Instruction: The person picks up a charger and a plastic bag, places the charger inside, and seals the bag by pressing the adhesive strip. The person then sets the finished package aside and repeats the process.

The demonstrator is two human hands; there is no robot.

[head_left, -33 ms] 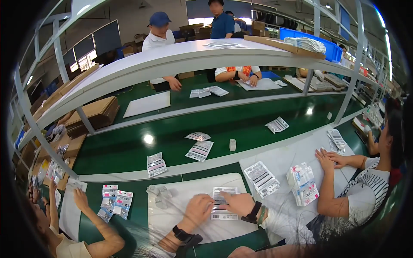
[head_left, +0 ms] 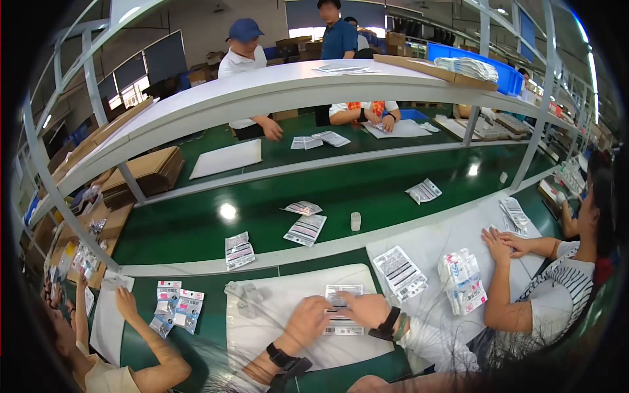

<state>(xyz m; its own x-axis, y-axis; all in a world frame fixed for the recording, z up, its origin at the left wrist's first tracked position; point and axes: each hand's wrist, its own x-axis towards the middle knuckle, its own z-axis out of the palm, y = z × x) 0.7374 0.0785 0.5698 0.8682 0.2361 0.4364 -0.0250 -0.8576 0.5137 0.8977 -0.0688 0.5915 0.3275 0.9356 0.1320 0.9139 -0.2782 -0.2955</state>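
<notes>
A small flat printed packet [head_left: 342,313] lies on a white mat [head_left: 262,340] right in front of me. My left hand [head_left: 306,322], a black watch on its wrist, grips the packet's left edge. My right hand [head_left: 363,308], with a dark band on its wrist, lies across the packet's upper right part and holds it down. A few clear plastic pieces [head_left: 246,291] sit on the mat to the left of my hands.
A printed sheet [head_left: 400,272] and a pile of white and pink packets [head_left: 462,283] lie to my right, by a seated person's hands [head_left: 503,243]. On the left, another person's arm reaches near more packets [head_left: 177,308]. Loose packets [head_left: 304,229] lie on the green belt [head_left: 393,190], under a white shelf [head_left: 275,88].
</notes>
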